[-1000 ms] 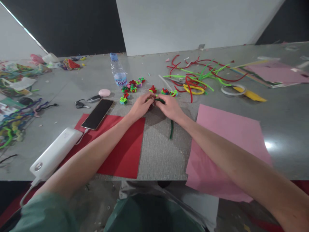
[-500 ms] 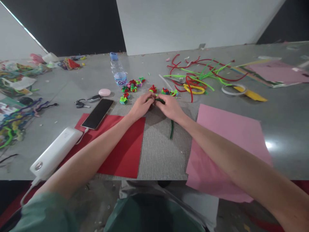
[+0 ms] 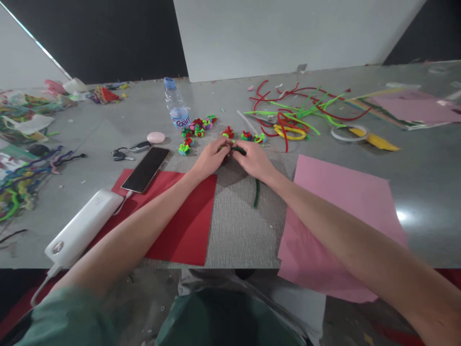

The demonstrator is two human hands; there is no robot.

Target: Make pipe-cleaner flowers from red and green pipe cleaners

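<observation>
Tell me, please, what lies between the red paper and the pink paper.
The head view shows grey surface between the red paper and pink paper, with part of a green stem by the right hand.

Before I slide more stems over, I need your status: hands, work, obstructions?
Left hand and right hand together, fingers closed. Dark green pipe cleaner trailing below right hand. Finished-looking clusters close beyond fingertips.

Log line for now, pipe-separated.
left hand: fingers curled, grip hidden | right hand: pinching dark green pipe cleaner | hands: close together over table | beyond: pipe-cleaner clusters, capped bottle | phone: partly on red sheet
</observation>
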